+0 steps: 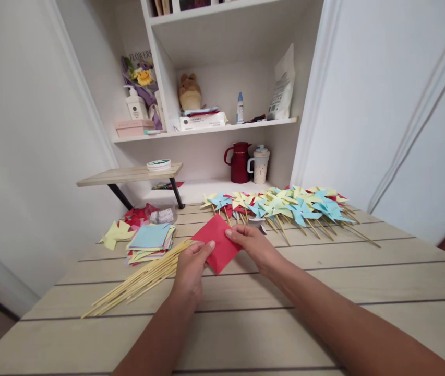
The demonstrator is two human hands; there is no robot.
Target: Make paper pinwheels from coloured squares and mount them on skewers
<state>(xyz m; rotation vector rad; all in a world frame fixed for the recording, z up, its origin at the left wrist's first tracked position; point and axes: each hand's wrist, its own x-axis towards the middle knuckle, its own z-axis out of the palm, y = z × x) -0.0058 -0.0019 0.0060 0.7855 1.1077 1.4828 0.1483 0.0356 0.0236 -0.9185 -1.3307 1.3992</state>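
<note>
Both my hands hold a red square of paper (217,245) just above the wooden table (324,292). My left hand (191,267) pinches its near left edge, fingers closed on it. On the sheet's right edge, my right hand (251,243) grips with thumb on top. The sheet is tilted like a diamond and looks creased across the middle. A bundle of thin wooden sticks (144,277) lies just left of my left hand.
A stack of coloured paper squares (149,241) lies left of the sticks. Several finished paper pinwheels (285,206) on sticks cover the table's far side. A small raised shelf (128,175) stands back left. A red jug (239,162) and a white cup (260,164) sit in the shelving behind.
</note>
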